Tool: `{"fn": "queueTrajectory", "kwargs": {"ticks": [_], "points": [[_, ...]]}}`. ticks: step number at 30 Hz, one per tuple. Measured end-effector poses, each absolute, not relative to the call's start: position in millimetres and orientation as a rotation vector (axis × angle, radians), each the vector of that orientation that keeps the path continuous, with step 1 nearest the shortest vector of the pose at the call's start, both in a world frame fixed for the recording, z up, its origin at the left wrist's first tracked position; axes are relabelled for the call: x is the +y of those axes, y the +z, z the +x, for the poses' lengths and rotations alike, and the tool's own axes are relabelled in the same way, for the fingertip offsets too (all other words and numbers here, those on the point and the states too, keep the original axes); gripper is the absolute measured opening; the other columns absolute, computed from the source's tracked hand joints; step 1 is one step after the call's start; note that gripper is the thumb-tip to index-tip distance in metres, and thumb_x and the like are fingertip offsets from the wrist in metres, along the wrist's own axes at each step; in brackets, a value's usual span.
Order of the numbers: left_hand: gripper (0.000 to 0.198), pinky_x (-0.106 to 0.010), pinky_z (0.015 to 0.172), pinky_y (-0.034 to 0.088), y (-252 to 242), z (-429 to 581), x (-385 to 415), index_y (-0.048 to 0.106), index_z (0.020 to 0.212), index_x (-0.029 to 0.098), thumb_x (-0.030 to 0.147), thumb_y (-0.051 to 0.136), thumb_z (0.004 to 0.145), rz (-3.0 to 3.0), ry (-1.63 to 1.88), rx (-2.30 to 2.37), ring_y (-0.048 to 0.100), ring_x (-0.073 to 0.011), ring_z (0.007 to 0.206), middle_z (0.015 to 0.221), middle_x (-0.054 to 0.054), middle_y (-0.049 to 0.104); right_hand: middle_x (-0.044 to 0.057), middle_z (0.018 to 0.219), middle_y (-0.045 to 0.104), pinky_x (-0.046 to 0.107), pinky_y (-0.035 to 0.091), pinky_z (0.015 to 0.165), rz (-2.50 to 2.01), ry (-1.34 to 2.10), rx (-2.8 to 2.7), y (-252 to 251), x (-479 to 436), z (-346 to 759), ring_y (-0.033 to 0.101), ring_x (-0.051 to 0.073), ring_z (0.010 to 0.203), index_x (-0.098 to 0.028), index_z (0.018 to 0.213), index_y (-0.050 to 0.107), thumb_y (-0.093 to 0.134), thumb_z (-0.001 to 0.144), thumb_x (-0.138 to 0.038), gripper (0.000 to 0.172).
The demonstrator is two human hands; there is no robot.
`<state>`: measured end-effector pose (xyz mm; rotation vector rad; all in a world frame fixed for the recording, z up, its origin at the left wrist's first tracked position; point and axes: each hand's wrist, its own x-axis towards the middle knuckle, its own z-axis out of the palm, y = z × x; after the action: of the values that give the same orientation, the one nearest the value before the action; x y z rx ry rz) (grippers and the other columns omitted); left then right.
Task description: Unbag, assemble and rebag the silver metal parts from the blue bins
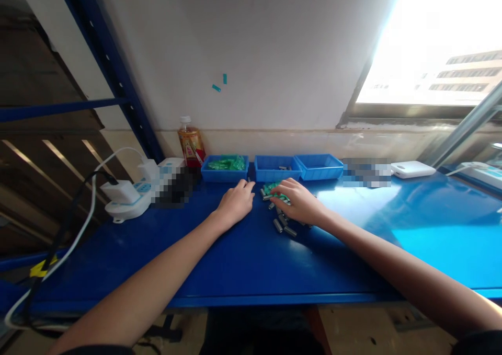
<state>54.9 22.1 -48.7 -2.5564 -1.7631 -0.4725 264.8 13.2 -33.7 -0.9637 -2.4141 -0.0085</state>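
My left hand (237, 202) rests low over the table, just in front of the gap between two blue bins. Its thumb and fingers are closed, with a small grey metal cylinder (248, 179) showing at the fingertips. To the right, my right hand (298, 200) curls over a loose pile of short metal cylinders (278, 225) and green pieces (269, 188). Its fingers are bent down among the green pieces; what they grip is hidden. Part of the pile lies beneath that hand.
Along the wall stand a blue bin (224, 175) of green plastic pieces, a middle bin (277, 175) with a few metal parts, and a right-hand bin (321, 173). A drink bottle (191, 145), a power strip (127, 207) with cables and a white device (413, 169) stand around.
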Motion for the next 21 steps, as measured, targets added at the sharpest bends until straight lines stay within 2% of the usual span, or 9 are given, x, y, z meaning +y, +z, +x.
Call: {"fn": "queueTrajectory", "kwargs": {"ticks": [3,7,12,18,21], "points": [[0.033,-0.035,0.078,0.05,-48,55,22,0.055,0.121,0.02,0.029,0.04,0.093,-2.543,-0.441,-1.797,0.066,-0.0252,0.088,0.117,-0.013,0.055,0.008,0.085,0.063,0.036,0.045,0.079,-0.959,0.003,-2.425,-32,14,262,0.054,0.022,0.086,-0.017,0.095,0.064,0.052,0.091,-0.033,0.02],[0.042,-0.037,0.074,0.05,-45,58,22,0.043,0.135,0.021,0.031,0.038,0.094,-2.497,-0.428,-1.821,0.066,-0.0272,0.087,0.12,-0.015,0.052,0.008,0.085,0.063,0.035,0.044,0.078,-0.975,0.004,-2.434,-32,15,259,0.054,0.022,0.087,-0.017,0.094,0.064,0.051,0.092,-0.032,0.02],[0.033,-0.037,0.072,0.051,-43,60,31,0.055,0.115,0.021,0.035,0.034,0.095,-2.422,-0.277,-1.883,0.066,-0.0266,0.085,0.115,-0.012,0.053,0.008,0.086,0.062,0.035,0.044,0.079,-1.008,-0.028,-2.451,-39,18,259,0.053,0.021,0.087,-0.018,0.093,0.064,0.05,0.092,-0.032,0.02],[0.043,-0.037,0.072,0.051,-47,58,34,0.041,0.135,0.023,0.035,0.035,0.094,-2.413,-0.341,-1.828,0.066,-0.0263,0.086,0.131,-0.012,0.047,0.009,0.089,0.061,0.036,0.043,0.081,-1.013,-0.045,-2.475,-41,15,260,0.053,0.022,0.09,-0.018,0.097,0.064,0.051,0.091,-0.031,0.019],[0.039,-0.037,0.071,0.051,-46,59,33,0.046,0.13,0.022,0.033,0.035,0.094,-2.431,-0.31,-1.815,0.066,-0.0284,0.089,0.125,-0.012,0.052,0.009,0.088,0.06,0.037,0.043,0.08,-1.019,-0.054,-2.473,-41,14,259,0.053,0.022,0.089,-0.018,0.097,0.065,0.051,0.091,-0.03,0.019]]}}
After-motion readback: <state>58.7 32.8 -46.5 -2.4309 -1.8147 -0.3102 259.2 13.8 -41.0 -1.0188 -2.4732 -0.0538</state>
